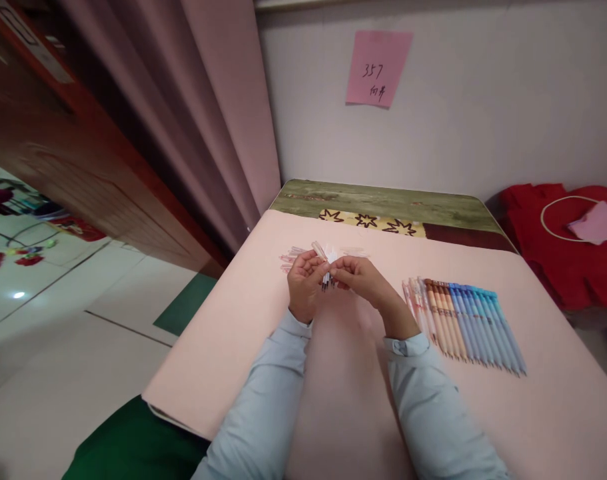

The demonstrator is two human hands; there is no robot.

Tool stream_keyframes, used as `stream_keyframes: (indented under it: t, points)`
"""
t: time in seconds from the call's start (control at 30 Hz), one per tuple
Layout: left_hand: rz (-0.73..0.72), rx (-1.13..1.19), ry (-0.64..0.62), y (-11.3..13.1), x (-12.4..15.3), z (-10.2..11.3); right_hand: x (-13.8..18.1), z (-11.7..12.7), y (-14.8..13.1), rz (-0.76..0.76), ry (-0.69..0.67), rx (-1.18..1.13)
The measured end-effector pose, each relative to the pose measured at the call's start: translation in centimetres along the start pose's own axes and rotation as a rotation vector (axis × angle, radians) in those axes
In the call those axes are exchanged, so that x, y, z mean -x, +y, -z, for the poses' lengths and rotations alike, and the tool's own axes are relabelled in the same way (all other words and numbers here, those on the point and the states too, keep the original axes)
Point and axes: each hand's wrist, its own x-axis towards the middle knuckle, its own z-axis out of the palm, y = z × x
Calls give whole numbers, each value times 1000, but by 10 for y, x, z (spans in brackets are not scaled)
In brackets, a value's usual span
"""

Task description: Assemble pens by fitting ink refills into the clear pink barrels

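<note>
My left hand is closed on a clear pen barrel that tilts up to the left. Close beside it, my right hand pinches thumb and fingers together near the barrel's lower end; what it holds is too small to make out. White pen refills with dark tips show between and under the hands, partly hidden by the fingers. Pinkish and greyish clear pen parts lie just beyond my left hand. To the right, pens in clear, brown, blue and turquoise lie side by side in a row.
The pale pink cover lies over a green wood-patterned table against the wall. Red cloth with a pink note is at the right. A pink curtain and wooden door stand left. A pink paper hangs on the wall.
</note>
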Motion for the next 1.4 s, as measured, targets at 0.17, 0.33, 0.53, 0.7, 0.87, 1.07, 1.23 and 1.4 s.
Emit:
stream_keyframes:
  t: [0.17, 0.33, 0.53, 0.7, 0.87, 1.07, 1.23, 1.4]
  points:
    - [22, -48, -39, -2, 0, 3, -2, 3, 1, 33, 56, -29]
    - [69, -76, -152, -3, 1, 4, -4, 4, 5, 57, 90, -25]
    - [149, 50, -141, 0, 0, 3, -5, 2, 7, 51, 108, 4]
    - [105, 242, 10, 7, -10, 14, -5, 20, 14, 62, 427, 112]
    - [105, 359, 29, 10, -19, 28, -1, 23, 10, -40, 545, 623]
    - [130, 406, 36, 8, -18, 26, -2, -11, 1, -189, 352, 1016]
    - [126, 398, 37, 7, -16, 24, -4, -31, 2, -262, 334, 1197]
    - [126, 387, 36, 7, -15, 22, -4, -43, -1, -277, 316, 1261]
